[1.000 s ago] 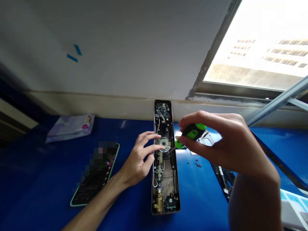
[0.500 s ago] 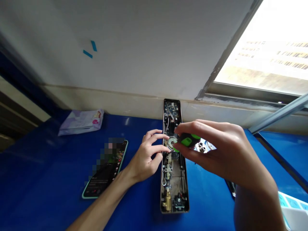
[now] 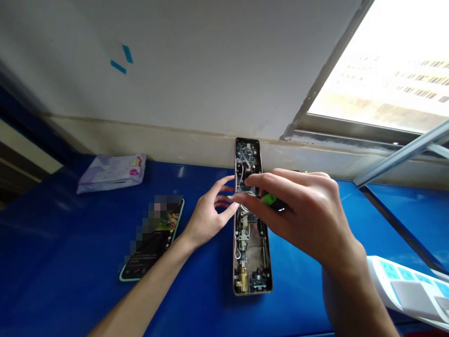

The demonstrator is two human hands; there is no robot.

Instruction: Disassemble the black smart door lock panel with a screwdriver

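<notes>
A long open lock body (image 3: 251,252) with brass parts, wires and a circuit board lies lengthwise on the blue table (image 3: 70,262). My right hand (image 3: 298,215) is closed round a green-and-black screwdriver (image 3: 269,199), held over the middle of the lock body. My left hand (image 3: 206,215) rests at the lock's left edge, fingers spread and fingertips touching near the round metal part, which my right hand mostly hides.
A phone (image 3: 154,238) lies left of my left arm. A pale packet (image 3: 112,172) sits by the wall at the back left. A white power strip (image 3: 407,290) is at the right front. A window frame (image 3: 354,126) runs along the back right.
My right hand has carried the screwdriver leftward from beside the lock to over its middle, covering the round part. My left hand stayed at the lock's edge. The view shifted slightly.
</notes>
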